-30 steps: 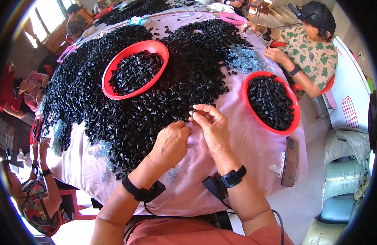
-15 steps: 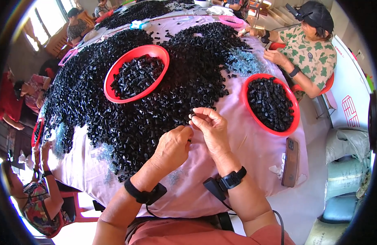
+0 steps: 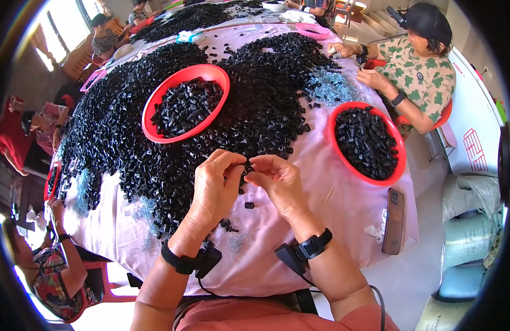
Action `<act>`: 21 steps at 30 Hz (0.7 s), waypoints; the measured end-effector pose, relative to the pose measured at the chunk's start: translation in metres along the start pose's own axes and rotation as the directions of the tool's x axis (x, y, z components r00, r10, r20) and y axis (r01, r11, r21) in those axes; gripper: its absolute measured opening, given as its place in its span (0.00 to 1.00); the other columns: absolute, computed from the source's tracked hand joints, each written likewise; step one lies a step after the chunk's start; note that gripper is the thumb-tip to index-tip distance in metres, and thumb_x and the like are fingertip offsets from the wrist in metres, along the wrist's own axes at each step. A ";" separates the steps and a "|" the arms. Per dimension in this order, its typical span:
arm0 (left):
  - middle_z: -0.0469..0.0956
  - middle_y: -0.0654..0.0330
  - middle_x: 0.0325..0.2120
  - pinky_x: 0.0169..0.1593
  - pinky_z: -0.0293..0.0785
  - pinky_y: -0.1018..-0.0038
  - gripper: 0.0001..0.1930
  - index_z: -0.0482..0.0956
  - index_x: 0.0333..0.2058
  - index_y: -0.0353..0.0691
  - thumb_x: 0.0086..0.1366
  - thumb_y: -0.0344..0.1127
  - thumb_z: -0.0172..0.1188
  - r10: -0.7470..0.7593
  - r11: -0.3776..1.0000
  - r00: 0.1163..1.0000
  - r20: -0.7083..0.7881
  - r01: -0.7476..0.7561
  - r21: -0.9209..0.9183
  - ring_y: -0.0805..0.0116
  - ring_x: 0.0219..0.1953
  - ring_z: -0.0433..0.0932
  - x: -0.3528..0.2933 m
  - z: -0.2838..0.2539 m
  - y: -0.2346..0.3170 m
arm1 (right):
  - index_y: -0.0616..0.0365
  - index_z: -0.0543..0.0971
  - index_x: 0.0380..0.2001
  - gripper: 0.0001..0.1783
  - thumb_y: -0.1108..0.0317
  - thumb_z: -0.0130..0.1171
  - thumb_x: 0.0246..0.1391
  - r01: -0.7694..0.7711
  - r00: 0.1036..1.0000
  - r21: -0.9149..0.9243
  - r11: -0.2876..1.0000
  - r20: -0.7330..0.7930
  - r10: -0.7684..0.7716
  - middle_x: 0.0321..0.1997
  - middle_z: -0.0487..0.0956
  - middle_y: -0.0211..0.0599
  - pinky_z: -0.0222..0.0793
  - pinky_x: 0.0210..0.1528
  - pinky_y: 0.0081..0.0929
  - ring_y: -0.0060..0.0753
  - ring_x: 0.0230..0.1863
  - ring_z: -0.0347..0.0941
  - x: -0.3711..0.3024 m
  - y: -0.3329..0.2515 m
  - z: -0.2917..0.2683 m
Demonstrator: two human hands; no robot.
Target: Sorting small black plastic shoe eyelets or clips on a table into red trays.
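1. Pink cloth (image 3: 277,259) lies beneath a broad heap (image 3: 155,160) of small black pieces.
2. Over its near edge, the left hand (image 3: 215,179) and right hand (image 3: 280,179) meet, thumbs and forefingers pinching one part (image 3: 248,167), mostly hidden by fingertips.
3. Set apart, the middle bowl (image 3: 209,72) and right bowl (image 3: 399,144) are well filled, seemingly with pieces done.
4. The far larger heap looks left to handle; the part in hand seems unfinished.

From my end I have the right hand (image 3: 280,182) pinched beyond the right wristband (image 3: 315,245), the left hand (image 3: 211,181) likewise pinched, farther left of that band, fingertips (image 3: 238,159) nearly meeting. My left forearm (image 3: 164,289) slants inward left of the band.
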State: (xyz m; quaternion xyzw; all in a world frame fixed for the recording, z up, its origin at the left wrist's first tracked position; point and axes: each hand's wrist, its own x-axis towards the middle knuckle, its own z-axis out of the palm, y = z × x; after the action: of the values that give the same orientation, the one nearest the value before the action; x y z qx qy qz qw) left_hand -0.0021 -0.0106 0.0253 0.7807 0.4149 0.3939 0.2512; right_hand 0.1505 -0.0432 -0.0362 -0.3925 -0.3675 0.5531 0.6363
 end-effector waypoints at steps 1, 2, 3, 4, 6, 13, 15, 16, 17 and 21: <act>0.81 0.52 0.32 0.35 0.80 0.71 0.06 0.83 0.37 0.31 0.60 0.22 0.60 0.001 1.000 1.000 0.001 -0.001 -0.001 0.60 0.30 0.84 0.000 0.000 0.001 | 0.61 0.81 0.45 0.16 0.81 0.68 0.53 0.000 1.000 -0.001 1.000 -0.002 0.000 0.37 0.81 0.30 0.78 0.44 0.17 0.18 0.38 0.79 0.000 -0.001 0.000; 0.81 0.53 0.32 0.36 0.79 0.72 0.07 0.82 0.37 0.31 0.60 0.21 0.60 -0.020 1.000 1.000 0.006 0.020 -0.012 0.63 0.32 0.83 0.000 0.000 0.002 | 0.61 0.81 0.45 0.16 0.82 0.68 0.53 0.009 1.000 -0.027 1.000 -0.008 -0.009 0.37 0.81 0.30 0.78 0.44 0.17 0.18 0.38 0.79 0.000 -0.002 0.002; 0.81 0.54 0.32 0.38 0.78 0.74 0.07 0.82 0.37 0.31 0.60 0.20 0.61 -0.043 0.999 0.999 0.009 0.044 -0.021 0.67 0.33 0.83 0.000 0.000 0.002 | 0.61 0.81 0.45 0.16 0.82 0.67 0.53 0.015 1.000 -0.053 0.999 -0.012 -0.015 0.37 0.81 0.30 0.78 0.45 0.17 0.18 0.38 0.79 0.000 -0.002 0.003; 0.81 0.54 0.32 0.38 0.78 0.74 0.07 0.82 0.37 0.31 0.60 0.20 0.61 -0.044 0.999 0.999 0.009 0.045 -0.021 0.67 0.33 0.83 0.000 0.000 0.001 | 0.61 0.81 0.45 0.16 0.82 0.67 0.53 0.014 1.000 -0.052 0.999 -0.011 -0.014 0.37 0.81 0.30 0.78 0.45 0.17 0.18 0.38 0.79 0.000 -0.001 0.002; 0.81 0.55 0.32 0.37 0.78 0.74 0.06 0.82 0.37 0.31 0.60 0.20 0.61 -0.034 0.999 0.999 0.020 0.035 -0.014 0.68 0.33 0.82 0.000 0.000 0.000 | 0.61 0.81 0.46 0.16 0.82 0.67 0.53 0.036 0.999 -0.037 0.999 0.006 -0.036 0.37 0.81 0.30 0.78 0.45 0.18 0.18 0.38 0.79 0.001 0.003 0.001; 0.81 0.52 0.32 0.33 0.79 0.67 0.05 0.83 0.34 0.33 0.61 0.22 0.60 0.091 0.995 0.996 -0.008 -0.090 0.048 0.55 0.29 0.83 -0.002 0.005 0.001 | 0.61 0.80 0.47 0.17 0.82 0.68 0.52 0.046 0.999 0.009 0.999 0.027 -0.046 0.36 0.81 0.30 0.79 0.45 0.18 0.18 0.38 0.78 0.001 0.003 0.000; 0.81 0.53 0.32 0.35 0.78 0.71 0.05 0.83 0.35 0.33 0.60 0.21 0.62 0.113 0.989 0.993 -0.035 -0.109 0.100 0.59 0.31 0.83 -0.003 0.007 -0.002 | 0.61 0.80 0.47 0.17 0.82 0.67 0.53 0.020 1.000 0.004 1.000 0.020 -0.020 0.36 0.81 0.30 0.79 0.44 0.18 0.18 0.37 0.79 -0.001 0.001 0.002; 0.81 0.53 0.32 0.35 0.78 0.71 0.05 0.83 0.35 0.33 0.60 0.21 0.62 0.113 0.989 0.993 -0.035 -0.109 0.100 0.59 0.31 0.83 -0.003 0.007 -0.002 | 0.61 0.80 0.47 0.17 0.82 0.67 0.53 0.020 1.000 0.004 1.000 0.020 -0.020 0.36 0.81 0.30 0.79 0.44 0.18 0.18 0.37 0.79 -0.001 0.001 0.002; 0.81 0.53 0.32 0.35 0.79 0.70 0.05 0.84 0.35 0.33 0.60 0.21 0.62 0.126 0.988 0.991 -0.040 -0.121 0.099 0.59 0.31 0.83 -0.002 0.008 -0.001 | 0.62 0.80 0.47 0.17 0.81 0.67 0.54 0.025 1.000 0.013 1.000 0.018 -0.025 0.36 0.82 0.31 0.79 0.44 0.18 0.18 0.37 0.79 0.000 0.002 0.002; 0.81 0.53 0.32 0.36 0.79 0.69 0.06 0.84 0.35 0.33 0.60 0.21 0.61 0.136 0.987 0.990 -0.042 -0.131 0.091 0.57 0.32 0.84 -0.003 0.009 0.001 | 0.62 0.80 0.49 0.17 0.79 0.66 0.56 0.049 0.999 0.043 0.998 0.015 -0.050 0.37 0.83 0.32 0.79 0.42 0.18 0.19 0.36 0.79 -0.001 0.002 0.002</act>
State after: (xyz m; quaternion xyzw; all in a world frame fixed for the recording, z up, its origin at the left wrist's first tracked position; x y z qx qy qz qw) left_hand 0.0044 -0.0139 0.0197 0.8075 0.3846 0.4098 0.1795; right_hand 0.1474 -0.0434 -0.0373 -0.3653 -0.3704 0.5481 0.6550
